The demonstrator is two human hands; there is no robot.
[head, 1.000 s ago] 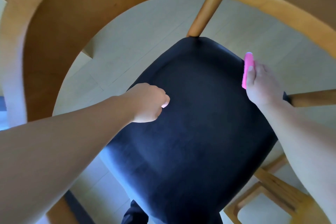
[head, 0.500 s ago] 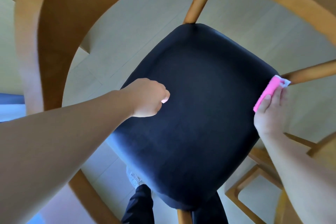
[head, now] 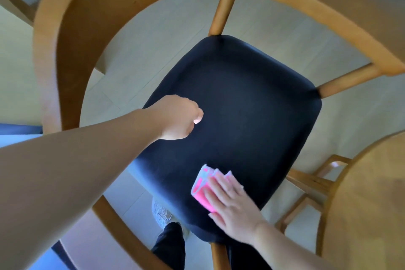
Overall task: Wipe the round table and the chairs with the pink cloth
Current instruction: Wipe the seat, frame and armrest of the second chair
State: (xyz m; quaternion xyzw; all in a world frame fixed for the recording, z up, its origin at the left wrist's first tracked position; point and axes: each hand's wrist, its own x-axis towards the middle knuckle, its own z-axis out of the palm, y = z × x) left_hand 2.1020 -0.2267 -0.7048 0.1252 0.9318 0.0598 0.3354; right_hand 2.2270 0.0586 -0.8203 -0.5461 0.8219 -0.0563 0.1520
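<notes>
I look down on a wooden chair with a curved backrest and armrest rail [head: 65,35] and a dark navy seat cushion [head: 245,98]. My right hand [head: 232,201] lies flat, pressing the folded pink cloth [head: 202,186] onto the near part of the seat. My left hand [head: 177,118] is curled into a fist over the seat's left side; whether it touches the cushion I cannot tell. The round wooden table [head: 368,204] shows at the lower right edge.
The chair rail arcs around the seat from left over the top to the right. A second wooden chair frame [head: 311,184] stands between seat and table. My legs and a white shoe [head: 162,215] are below the seat on the pale floor.
My right hand has swept the pink cloth from the seat's far right corner along the right edge to the near front part. The left fist stayed in place.
</notes>
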